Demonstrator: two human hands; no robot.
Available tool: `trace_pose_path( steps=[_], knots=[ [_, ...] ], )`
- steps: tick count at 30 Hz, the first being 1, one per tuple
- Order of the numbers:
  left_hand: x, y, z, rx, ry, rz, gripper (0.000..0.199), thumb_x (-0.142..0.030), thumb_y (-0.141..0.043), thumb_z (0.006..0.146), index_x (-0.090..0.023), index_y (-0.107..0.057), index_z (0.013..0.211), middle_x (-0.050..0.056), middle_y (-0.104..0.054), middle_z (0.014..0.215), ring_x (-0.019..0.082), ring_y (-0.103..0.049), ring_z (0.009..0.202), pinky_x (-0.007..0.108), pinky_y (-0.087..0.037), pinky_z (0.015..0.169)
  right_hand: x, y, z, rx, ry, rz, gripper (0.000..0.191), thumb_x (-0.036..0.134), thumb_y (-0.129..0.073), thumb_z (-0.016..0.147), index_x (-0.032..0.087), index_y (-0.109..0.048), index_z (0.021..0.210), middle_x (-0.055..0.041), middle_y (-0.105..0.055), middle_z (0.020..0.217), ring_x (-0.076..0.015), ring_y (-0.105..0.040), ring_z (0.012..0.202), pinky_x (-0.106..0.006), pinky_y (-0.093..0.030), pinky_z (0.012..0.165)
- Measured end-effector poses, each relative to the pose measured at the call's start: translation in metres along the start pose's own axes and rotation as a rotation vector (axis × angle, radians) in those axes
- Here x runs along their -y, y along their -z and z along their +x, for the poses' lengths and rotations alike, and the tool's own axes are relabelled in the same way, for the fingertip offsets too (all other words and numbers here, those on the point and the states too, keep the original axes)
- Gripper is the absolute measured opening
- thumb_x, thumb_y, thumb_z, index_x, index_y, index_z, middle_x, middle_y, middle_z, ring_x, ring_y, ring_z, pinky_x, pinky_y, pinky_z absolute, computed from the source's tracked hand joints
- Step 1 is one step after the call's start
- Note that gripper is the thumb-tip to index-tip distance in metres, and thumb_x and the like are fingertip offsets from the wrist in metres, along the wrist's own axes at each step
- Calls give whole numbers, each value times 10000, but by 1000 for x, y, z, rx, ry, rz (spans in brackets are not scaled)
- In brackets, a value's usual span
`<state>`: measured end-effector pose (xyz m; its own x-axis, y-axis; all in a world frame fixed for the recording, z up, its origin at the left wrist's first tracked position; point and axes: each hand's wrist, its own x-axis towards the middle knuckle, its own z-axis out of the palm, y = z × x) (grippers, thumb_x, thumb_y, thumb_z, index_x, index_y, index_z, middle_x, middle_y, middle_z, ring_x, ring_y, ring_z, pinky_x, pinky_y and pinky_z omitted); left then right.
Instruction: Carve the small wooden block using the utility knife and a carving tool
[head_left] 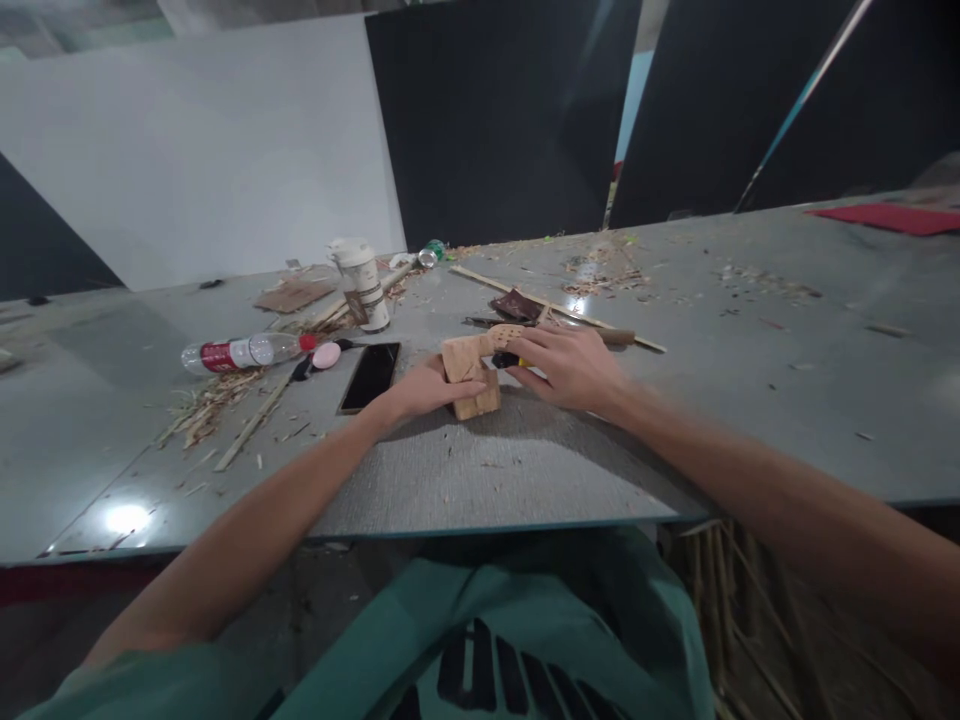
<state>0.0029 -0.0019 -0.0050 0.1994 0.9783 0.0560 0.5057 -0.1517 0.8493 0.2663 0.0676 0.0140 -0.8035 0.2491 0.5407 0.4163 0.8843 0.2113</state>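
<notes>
A light wooden block [471,378] with carved, stepped faces stands just above the table in front of me. My left hand [429,388] is closed around its left side, thumb across the front. From the block's upper right, a rounded wooden part with small dark holes [505,337] reaches toward my right hand [566,362]. My right hand is curled around a small black-and-yellow tool [508,360], close against the block's right side. Most of that tool is hidden by my fingers, so its exact kind does not show.
Left of the block lie a phone [370,377], a plastic bottle [244,352] and a pink round object [326,355]. A white paper cup [363,286] and a green can [431,253] stand farther back. Wood strips [555,308] and shavings [607,283] litter the grey table [750,400].
</notes>
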Motion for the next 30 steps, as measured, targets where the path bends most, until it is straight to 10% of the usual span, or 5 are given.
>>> trace_pose_path(
  steps=[30],
  knots=[
    [-4,0,9,-120,24,-83,408,-564,-717,898,-155,-721,910,99,-719,852,203,-662,742,306,-491,642,-3,-2,-1,-71,-290,-71,348,429,-406,1106,197,-659,1042,-126,-724,981,-243,-624,834,-331,-274,613]
  ],
)
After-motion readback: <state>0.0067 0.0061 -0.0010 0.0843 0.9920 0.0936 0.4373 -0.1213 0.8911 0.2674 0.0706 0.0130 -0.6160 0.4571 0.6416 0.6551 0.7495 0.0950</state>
